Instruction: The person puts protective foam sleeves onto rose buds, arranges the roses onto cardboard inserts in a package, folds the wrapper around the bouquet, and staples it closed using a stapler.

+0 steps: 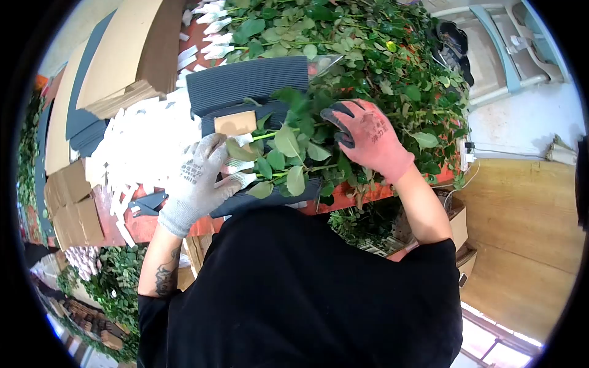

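My left hand (pixel 199 175), in a pale grey knit glove, curls around the white-sleeved heads of leafy roses. One white foam-net sleeve (pixel 239 164) shows between its thumb and fingers. My right hand (pixel 366 136), in a red glove with dark fingertips, is bent over the rose stems (pixel 310 130) farther along; its fingertips are partly hidden among leaves. Beneath the roses lies dark corrugated cardboard (pixel 248 83), with a small tan cardboard piece (pixel 235 123) on it near the sleeved heads. The blooms themselves are hidden by the sleeves.
A pile of white sleeves (pixel 153 144) lies left of the cardboard, beside a dark tool (pixel 147 205). Stacked cardboard sheets (pixel 126 58) stand at the back left. Many leafy stems (pixel 368 55) cover the red table (pixel 116 224) at the back right. A chair (pixel 512 52) is beyond.
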{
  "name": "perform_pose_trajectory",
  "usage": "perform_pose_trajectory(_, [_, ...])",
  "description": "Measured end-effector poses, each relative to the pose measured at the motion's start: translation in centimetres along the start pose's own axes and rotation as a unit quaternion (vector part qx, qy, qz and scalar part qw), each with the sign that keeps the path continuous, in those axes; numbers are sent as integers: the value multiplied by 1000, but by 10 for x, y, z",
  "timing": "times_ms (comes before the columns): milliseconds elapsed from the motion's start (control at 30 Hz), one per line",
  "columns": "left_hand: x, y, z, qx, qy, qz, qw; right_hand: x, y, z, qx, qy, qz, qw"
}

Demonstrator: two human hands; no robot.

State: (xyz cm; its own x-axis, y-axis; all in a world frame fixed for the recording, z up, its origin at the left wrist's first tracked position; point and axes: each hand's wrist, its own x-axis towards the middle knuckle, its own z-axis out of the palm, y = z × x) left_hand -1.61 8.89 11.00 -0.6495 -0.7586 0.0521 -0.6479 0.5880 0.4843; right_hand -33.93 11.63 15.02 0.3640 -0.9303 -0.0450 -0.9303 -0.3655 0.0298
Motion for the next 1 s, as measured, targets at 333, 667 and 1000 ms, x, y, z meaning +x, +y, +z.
perform_pose_trajectory(333, [6,4,3,8,-16,0,1000,5,28,33,-37,-12,-37,999])
perform_pose_trajectory(667, [6,5,2,0,-1,11,1000,-2,20,26,-78,-62,-82,992])
perform_pose_trajectory(1000, [6,7,0,2,-8,9,1000,-1,14,47,-134,14,-79,988])
